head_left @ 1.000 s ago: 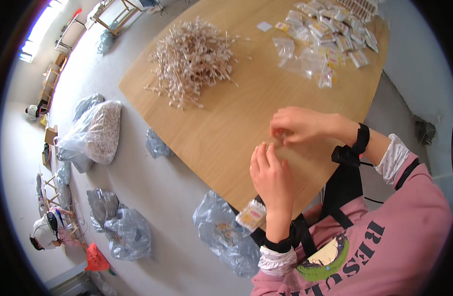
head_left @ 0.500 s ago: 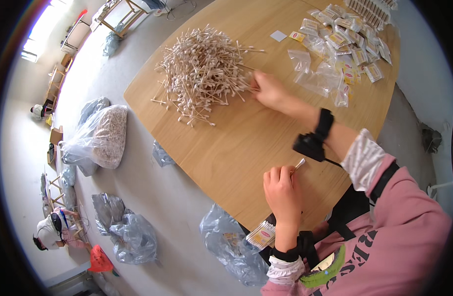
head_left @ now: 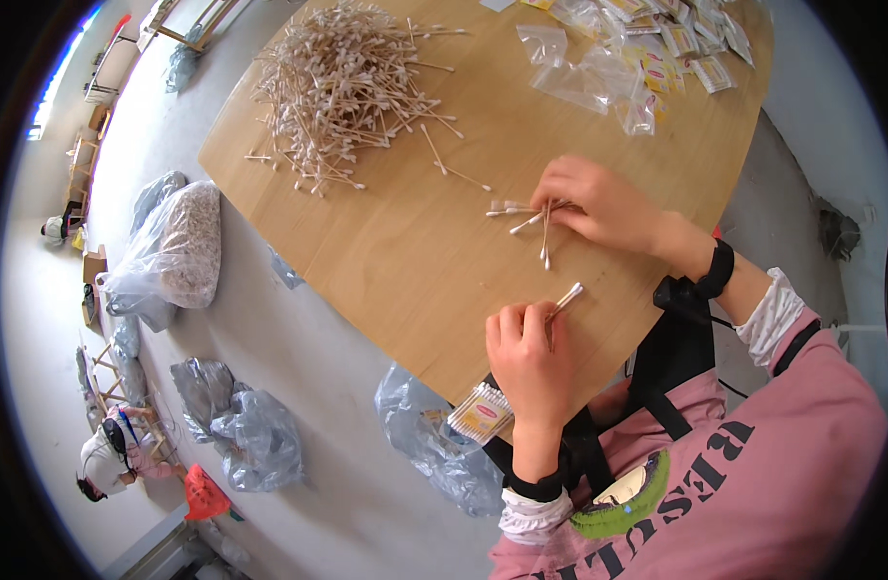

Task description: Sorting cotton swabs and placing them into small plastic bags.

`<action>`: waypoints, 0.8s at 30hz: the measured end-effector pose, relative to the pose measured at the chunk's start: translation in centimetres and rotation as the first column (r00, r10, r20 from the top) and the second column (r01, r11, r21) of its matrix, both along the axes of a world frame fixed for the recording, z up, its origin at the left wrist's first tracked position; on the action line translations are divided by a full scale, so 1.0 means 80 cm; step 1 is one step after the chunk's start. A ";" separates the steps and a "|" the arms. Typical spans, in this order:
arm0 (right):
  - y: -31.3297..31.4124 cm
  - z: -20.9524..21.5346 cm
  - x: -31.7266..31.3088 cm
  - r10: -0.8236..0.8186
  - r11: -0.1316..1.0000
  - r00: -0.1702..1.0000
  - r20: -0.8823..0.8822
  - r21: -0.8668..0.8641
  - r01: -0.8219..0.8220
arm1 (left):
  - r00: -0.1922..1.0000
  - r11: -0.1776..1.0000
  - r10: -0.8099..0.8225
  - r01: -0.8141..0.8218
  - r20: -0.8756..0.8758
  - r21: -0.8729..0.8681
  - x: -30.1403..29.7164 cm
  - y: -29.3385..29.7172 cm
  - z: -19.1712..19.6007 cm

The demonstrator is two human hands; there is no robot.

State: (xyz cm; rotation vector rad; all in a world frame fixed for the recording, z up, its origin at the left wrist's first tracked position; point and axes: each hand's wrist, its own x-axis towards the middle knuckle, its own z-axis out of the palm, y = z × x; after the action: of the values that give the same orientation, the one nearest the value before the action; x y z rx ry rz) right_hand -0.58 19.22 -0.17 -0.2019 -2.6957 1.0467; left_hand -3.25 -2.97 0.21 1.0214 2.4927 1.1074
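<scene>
My left hand point(head_left: 529, 362) is closed near the table's front edge, with white-tipped cotton swabs point(head_left: 567, 298) sticking out past its thumb and forefinger. My right hand point(head_left: 598, 203) pinches several cotton swabs point(head_left: 533, 218) by their sticks, fanned out at crossing angles over the table. Beyond it, to the left, a big heap of loose cotton swabs point(head_left: 342, 87) lies on the wooden table point(head_left: 395, 261). Two stray swabs point(head_left: 453, 166) lie between the heap and my right hand. A clear pack of swabs point(head_left: 480, 414) with a yellow label shows beside my left wrist; its support is hidden.
Flat clear bags point(head_left: 594, 77) and many filled swab packs point(head_left: 690, 39) lie at the table's far right. Grey plastic bags point(head_left: 260, 440) and a large clear bag of swabs point(head_left: 188, 242) stand on the floor. Another person point(head_left: 110, 454) is at the far left.
My right hand has come back from the heap toward my left hand, bringing several swabs. Two swabs now lie apart from the heap. The whole view has shifted somewhat.
</scene>
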 end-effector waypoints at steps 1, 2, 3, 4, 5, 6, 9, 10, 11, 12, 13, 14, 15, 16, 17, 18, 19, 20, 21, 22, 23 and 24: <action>-0.003 -0.002 0.002 -0.002 1.000 1.000 0.007 -0.008 0.002 | 1.000 1.000 -0.002 0.002 0.007 -0.008 0.001 0.001 0.001; -0.011 -0.004 0.003 0.061 0.998 0.998 -0.013 0.007 -0.061 | 0.997 0.999 0.045 -0.047 -0.070 -0.018 0.000 0.002 0.004; -0.018 -0.006 0.004 0.124 0.992 0.992 -0.033 0.024 -0.123 | 0.985 0.995 0.090 -0.095 -0.147 -0.025 0.000 0.003 0.006; -0.027 -0.008 0.006 0.122 0.992 0.992 -0.028 0.011 -0.122 | 0.983 0.994 0.095 -0.103 -0.157 -0.044 0.001 0.003 0.005; -0.036 -0.009 0.009 0.171 0.985 0.984 -0.048 0.011 -0.170 | 0.985 0.994 0.091 -0.100 -0.150 -0.055 0.000 0.004 0.006; -0.042 -0.009 0.013 0.218 0.976 0.974 -0.067 0.013 -0.218 | 0.982 0.996 0.067 -0.077 -0.174 -0.051 -0.004 0.007 0.008; -0.045 -0.007 0.025 0.239 0.969 0.971 -0.026 -0.057 -0.240 | 0.986 0.998 -0.018 0.008 -0.168 -0.061 -0.014 0.001 -0.003; -0.043 -0.002 0.028 0.238 0.969 0.971 -0.023 -0.061 -0.239 | 0.983 0.998 -0.043 0.032 -0.178 -0.060 -0.017 -0.002 -0.007; -0.039 0.003 0.032 0.198 0.979 0.980 -0.012 -0.045 -0.198 | 0.980 0.997 -0.067 0.058 -0.187 -0.057 -0.017 -0.004 -0.009; -0.035 0.005 0.037 0.158 0.987 0.987 -0.002 -0.027 -0.158 | 0.979 0.999 -0.034 0.029 -0.203 -0.031 -0.017 -0.002 -0.005; -0.033 0.002 0.044 0.156 0.987 0.988 0.003 -0.028 -0.156 | 0.980 0.999 -0.036 0.031 -0.198 -0.032 -0.014 -0.003 -0.008; -0.027 -0.002 0.050 0.136 0.990 0.991 0.000 -0.031 -0.135 | 0.979 0.999 -0.039 0.038 -0.199 -0.011 -0.014 -0.002 -0.011; -0.024 -0.004 0.054 0.115 0.993 0.993 -0.004 -0.034 -0.115 | 0.979 0.999 -0.042 0.045 -0.201 0.011 -0.014 0.000 -0.013; -0.021 -0.006 0.056 0.113 0.993 0.994 -0.005 -0.031 -0.113 | 0.970 0.999 -0.025 0.032 -0.242 0.024 -0.012 0.003 -0.012; -0.022 -0.007 0.060 0.102 0.995 0.995 -0.013 -0.015 -0.102 | 0.971 0.999 -0.031 0.037 -0.236 0.022 -0.010 0.003 -0.013; -0.023 -0.008 0.065 0.091 0.996 0.996 -0.022 0.001 -0.091 | 0.975 0.999 -0.010 0.019 -0.224 0.040 -0.007 0.002 -0.015; -0.022 -0.008 0.068 0.087 0.996 0.996 -0.017 -0.002 -0.087 | 0.977 0.998 0.011 0.001 -0.211 0.058 -0.005 0.001 -0.017; -0.017 -0.005 0.069 0.084 0.993 0.996 -0.031 0.080 -0.081 | 0.978 0.998 0.009 0.003 -0.209 0.059 -0.004 0.001 -0.019; -0.011 -0.005 0.070 0.083 0.984 0.995 -0.045 0.162 -0.075 | 0.978 0.998 0.014 -0.002 -0.209 0.061 -0.003 -0.001 -0.020; -0.004 -0.007 0.073 0.083 0.984 0.996 -0.044 0.162 -0.075 | 0.978 0.998 0.021 -0.008 -0.209 0.062 -0.002 -0.002 -0.021; 0.005 -0.008 0.077 0.000 0.989 0.999 -0.041 0.149 0.006 | 0.978 0.998 0.021 -0.008 -0.208 0.063 -0.001 -0.002 -0.020; 0.011 -0.009 0.078 -0.082 0.987 0.996 -0.039 0.136 0.086 | 0.977 0.997 0.034 -0.019 -0.211 0.073 0.000 -0.002 -0.020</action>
State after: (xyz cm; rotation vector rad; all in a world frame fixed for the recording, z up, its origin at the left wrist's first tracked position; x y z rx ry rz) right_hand 5.63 20.08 -0.86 -0.2675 -2.6910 0.8291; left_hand -3.21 -3.11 -1.35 1.1872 2.6558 1.1571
